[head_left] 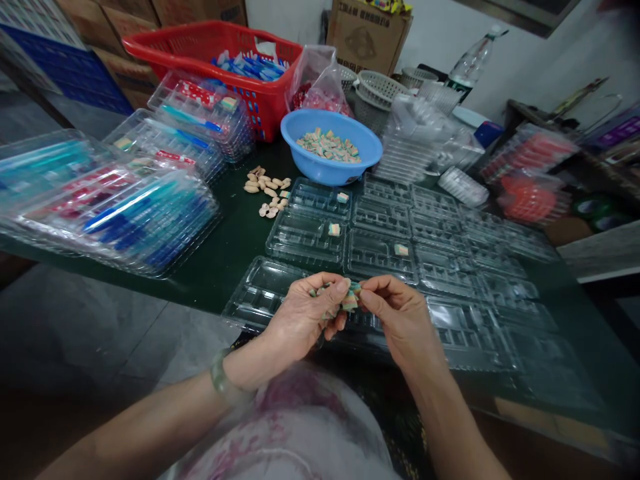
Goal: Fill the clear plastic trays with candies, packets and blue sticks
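Observation:
My left hand (303,310), a pale green bangle at its wrist, is closed around a handful of small pastel-striped erasers (349,302). My right hand (400,310) meets it at the fingertips, thumb and forefinger pinched on an eraser at the edge of the handful; the fingers partly cover it. Both hands are above the nearest clear plastic trays (260,293). Beyond them, single erasers sit in three trays: a far eraser (343,198), a middle one (334,229) and another on the right (401,250). A blue bowl (330,170) holds many more erasers.
Filled clear packs (150,220) with blue pens are stacked at left. Peanuts and shells (270,187) lie beside the bowl. Behind stand a red basket (200,50), grey baskets (380,90) and a plastic bottle (473,63). More trays (450,267) cover the table's right side.

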